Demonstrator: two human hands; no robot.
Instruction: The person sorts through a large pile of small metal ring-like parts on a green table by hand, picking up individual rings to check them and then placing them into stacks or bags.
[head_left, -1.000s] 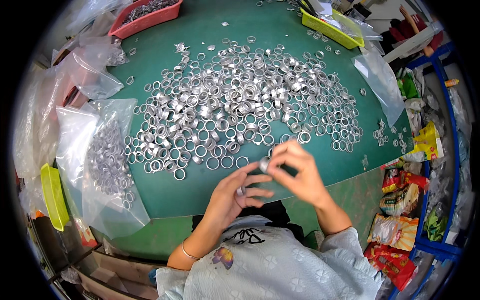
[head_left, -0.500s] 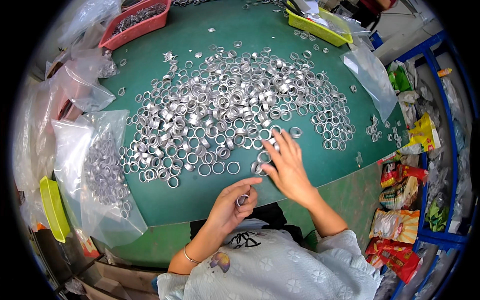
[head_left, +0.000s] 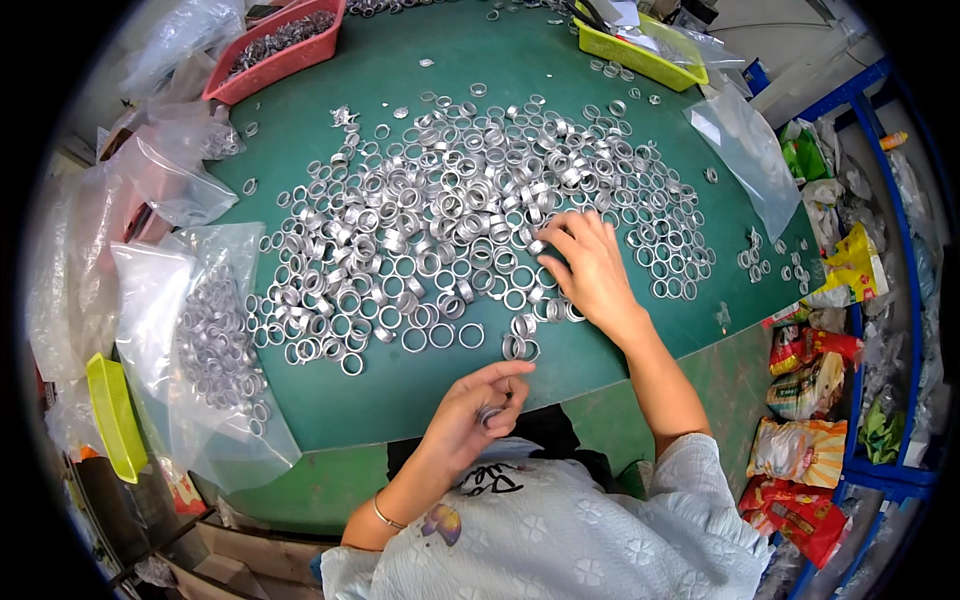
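Note:
A wide heap of silver metal rings (head_left: 440, 210) is spread across the green tabletop. Near its front right side, my right hand (head_left: 595, 275) reaches in with bent fingers, thumb and forefinger pinching at a metal ring (head_left: 537, 247). My left hand (head_left: 470, 415) hovers near the front edge, its fingers curled round another ring (head_left: 487, 413) and the forefinger stretched out. Just beyond that fingertip, a few rings (head_left: 519, 347) lie in a small group apart from the heap.
A clear bag of rings (head_left: 215, 350) lies at the left, beside a narrow yellow-green tray (head_left: 115, 415). Far back stand a red basket (head_left: 275, 55) of small metal parts and a yellow basket (head_left: 640, 55). Blue shelving (head_left: 885, 475) with colourful packets runs along the right.
My right hand has moved farther and slightly right into the heap, its fingers now bent to a pinch. My left hand stays nearly in place with its ring.

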